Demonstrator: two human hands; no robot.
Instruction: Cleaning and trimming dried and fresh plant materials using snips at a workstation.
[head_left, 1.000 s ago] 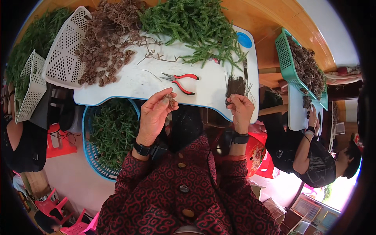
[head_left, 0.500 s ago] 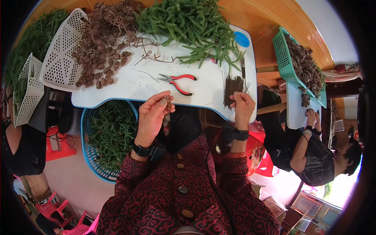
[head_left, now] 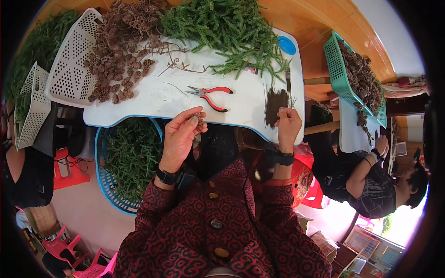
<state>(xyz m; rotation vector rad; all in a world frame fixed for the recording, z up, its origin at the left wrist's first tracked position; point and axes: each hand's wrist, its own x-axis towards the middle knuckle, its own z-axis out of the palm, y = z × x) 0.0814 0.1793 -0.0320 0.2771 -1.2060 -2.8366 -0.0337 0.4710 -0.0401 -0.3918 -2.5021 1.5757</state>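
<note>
My left hand (head_left: 180, 139) pinches a small brown pine cone (head_left: 200, 122) between thumb and fingers, just off the table's front edge. My right hand (head_left: 288, 127) is closed, its fingertips pressed together at the right side of a bundle of thin dark wires (head_left: 275, 107). Whether a wire is between those fingers is too fine to see. Between the hands and farther back, pliers (head_left: 204, 92) with red and black handles lie spread on the white table (head_left: 153, 109). One loose wire (head_left: 174, 88) rests left of their tips.
Pine cones (head_left: 123, 69) are heaped at the back left beside a white basket (head_left: 69, 76). Green sprigs (head_left: 222, 28) pile up behind the pliers. A blue basket (head_left: 105, 183) of greenery stands below the table. At right, a co-worker (head_left: 371, 180) sits near a green basket (head_left: 334, 58).
My right hand's fingers have curled closer together at the wires. My left hand keeps the pine cone in nearly the same place. The co-worker's hands have shifted slightly.
</note>
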